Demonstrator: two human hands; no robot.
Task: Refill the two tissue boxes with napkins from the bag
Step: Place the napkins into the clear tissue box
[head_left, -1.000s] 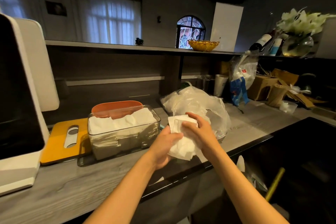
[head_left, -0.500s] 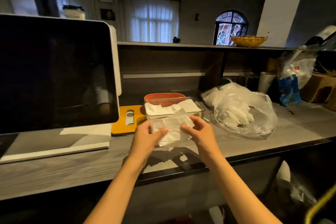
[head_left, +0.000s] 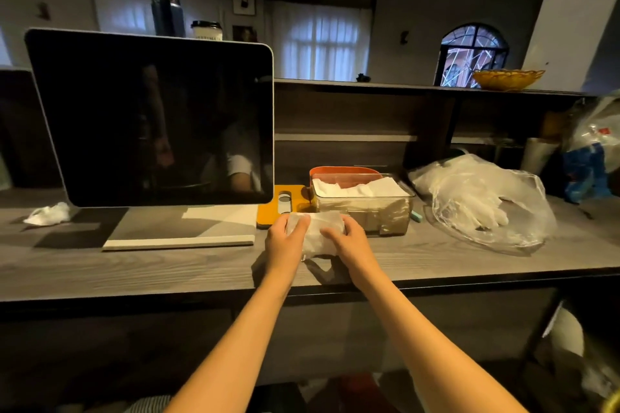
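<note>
Napkins, a soft white stack, sit between both hands just above the counter, in front of the clear tissue box. Left hand curls its fingers over the stack's left end; right hand grips the right end, so the bundle is pinched from both sides. The risk, as I judge it: the stack is limp, and if either hand loosens, loose sheets could fan out onto the counter or slide off its front edge. The clear box already looks heaped to its rim, so pressing more in could spill the top layer.

From the left: a crumpled tissue lies on the counter, then a dark screen on a white base, then an orange lid with a slot just beside the box. Behind the box stands an orange box, mostly hidden; reaching it means going over the full one. Further right, the plastic bag lies slumped
</note>
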